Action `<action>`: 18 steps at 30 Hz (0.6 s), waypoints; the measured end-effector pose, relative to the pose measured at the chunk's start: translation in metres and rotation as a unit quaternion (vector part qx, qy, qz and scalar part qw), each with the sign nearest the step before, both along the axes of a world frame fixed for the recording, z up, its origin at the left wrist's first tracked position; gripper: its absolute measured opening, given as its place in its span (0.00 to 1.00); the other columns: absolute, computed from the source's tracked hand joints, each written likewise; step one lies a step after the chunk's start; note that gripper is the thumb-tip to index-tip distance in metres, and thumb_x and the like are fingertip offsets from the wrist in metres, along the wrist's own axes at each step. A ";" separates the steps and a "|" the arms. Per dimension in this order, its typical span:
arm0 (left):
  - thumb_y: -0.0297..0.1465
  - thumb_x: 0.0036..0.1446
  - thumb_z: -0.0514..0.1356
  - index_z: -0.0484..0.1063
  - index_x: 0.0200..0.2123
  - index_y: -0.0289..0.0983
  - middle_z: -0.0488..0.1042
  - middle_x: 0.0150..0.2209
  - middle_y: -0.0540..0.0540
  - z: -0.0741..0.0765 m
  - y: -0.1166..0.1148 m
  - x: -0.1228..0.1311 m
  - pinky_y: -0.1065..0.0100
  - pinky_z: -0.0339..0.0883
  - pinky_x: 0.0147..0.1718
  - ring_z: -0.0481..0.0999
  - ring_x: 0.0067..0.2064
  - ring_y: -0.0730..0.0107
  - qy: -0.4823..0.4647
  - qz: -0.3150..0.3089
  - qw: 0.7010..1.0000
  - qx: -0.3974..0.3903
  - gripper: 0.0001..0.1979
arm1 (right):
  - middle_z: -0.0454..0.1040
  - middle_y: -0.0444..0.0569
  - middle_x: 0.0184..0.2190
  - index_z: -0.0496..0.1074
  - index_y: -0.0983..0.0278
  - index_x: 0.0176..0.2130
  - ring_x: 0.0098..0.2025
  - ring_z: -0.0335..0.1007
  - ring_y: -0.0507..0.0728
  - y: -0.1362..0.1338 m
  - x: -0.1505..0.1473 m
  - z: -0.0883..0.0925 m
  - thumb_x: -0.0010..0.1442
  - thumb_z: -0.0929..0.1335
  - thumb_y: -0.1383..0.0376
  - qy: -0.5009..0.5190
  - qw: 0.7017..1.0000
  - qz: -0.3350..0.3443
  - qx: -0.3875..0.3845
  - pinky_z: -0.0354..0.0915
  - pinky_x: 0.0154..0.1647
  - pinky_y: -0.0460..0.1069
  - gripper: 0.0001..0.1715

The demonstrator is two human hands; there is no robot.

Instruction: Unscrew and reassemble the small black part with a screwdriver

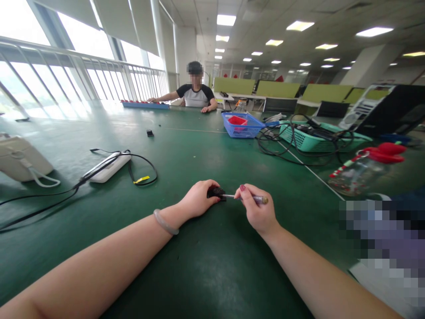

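My left hand [201,198] is closed around a small black part [216,192] low on the green tabletop; the fingers cover much of it, so its kind does not show. A screwdriver [264,200] is gripped in my right hand [259,208], lying nearly level with its thin metal shaft pointing left. The shaft's tip meets the right side of the black part, though I cannot make out the exact contact. A pale bangle [166,223] circles my left wrist.
On the left lie a white power strip [111,167] with black cable and a cream bag [25,157]. Blue [244,126] and teal baskets [299,138], tangled cords and a red-lidded jar [365,170] stand right. Across the table [186,150] sits a person [195,91] beside a blue tray [145,105].
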State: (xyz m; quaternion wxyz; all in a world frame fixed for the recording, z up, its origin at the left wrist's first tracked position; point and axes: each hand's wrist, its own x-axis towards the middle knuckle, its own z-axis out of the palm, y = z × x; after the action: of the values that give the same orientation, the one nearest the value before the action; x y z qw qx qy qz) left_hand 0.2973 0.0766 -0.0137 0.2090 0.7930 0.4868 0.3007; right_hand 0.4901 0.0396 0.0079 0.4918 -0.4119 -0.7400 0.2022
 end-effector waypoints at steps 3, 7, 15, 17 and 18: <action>0.31 0.50 0.64 0.73 0.44 0.39 0.77 0.42 0.47 0.000 0.000 0.001 0.62 0.68 0.46 0.74 0.45 0.62 0.006 0.003 1.000 0.004 0.15 | 0.67 0.43 0.21 0.70 0.64 0.26 0.24 0.63 0.50 -0.001 0.000 0.001 0.66 0.60 0.63 -0.039 0.998 0.024 0.040 0.58 0.28 0.46 0.19; 0.31 0.51 0.63 0.72 0.46 0.39 0.77 0.44 0.46 -0.001 -0.001 0.001 0.62 0.67 0.48 0.74 0.46 0.62 0.013 0.000 1.000 0.013 0.17 | 0.69 0.45 0.23 0.69 0.64 0.27 0.26 0.65 0.51 -0.003 -0.002 0.002 0.63 0.62 0.67 -0.126 0.985 0.072 0.099 0.59 0.30 0.47 0.14; 0.30 0.51 0.63 0.73 0.46 0.38 0.77 0.44 0.46 -0.001 0.000 0.000 0.61 0.67 0.49 0.74 0.46 0.61 0.020 0.000 1.000 0.017 0.17 | 0.68 0.45 0.22 0.68 0.63 0.26 0.24 0.64 0.52 -0.004 -0.001 0.004 0.61 0.62 0.69 -0.150 0.974 0.073 0.153 0.59 0.29 0.48 0.12; 0.30 0.51 0.63 0.73 0.45 0.39 0.77 0.44 0.46 0.000 -0.001 0.000 0.62 0.67 0.49 0.74 0.47 0.62 0.023 0.003 1.000 0.018 0.16 | 0.68 0.45 0.21 0.68 0.63 0.26 0.24 0.64 0.52 -0.005 -0.001 0.005 0.61 0.62 0.69 -0.154 0.972 0.078 0.158 0.59 0.29 0.48 0.12; 0.30 0.51 0.63 0.73 0.45 0.39 0.77 0.44 0.46 0.000 -0.001 0.000 0.62 0.67 0.49 0.74 0.47 0.62 0.024 0.004 1.000 0.019 0.16 | 0.68 0.46 0.22 0.68 0.63 0.26 0.24 0.64 0.52 -0.004 -0.001 0.005 0.61 0.62 0.69 -0.157 0.971 0.082 0.160 0.59 0.29 0.48 0.12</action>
State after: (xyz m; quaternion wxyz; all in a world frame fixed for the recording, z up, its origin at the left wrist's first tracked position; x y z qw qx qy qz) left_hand 0.2977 0.0759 -0.0139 0.1813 0.8019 0.4892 0.2912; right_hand 0.4893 0.0352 0.0126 0.4103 -0.2925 -0.8621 0.0534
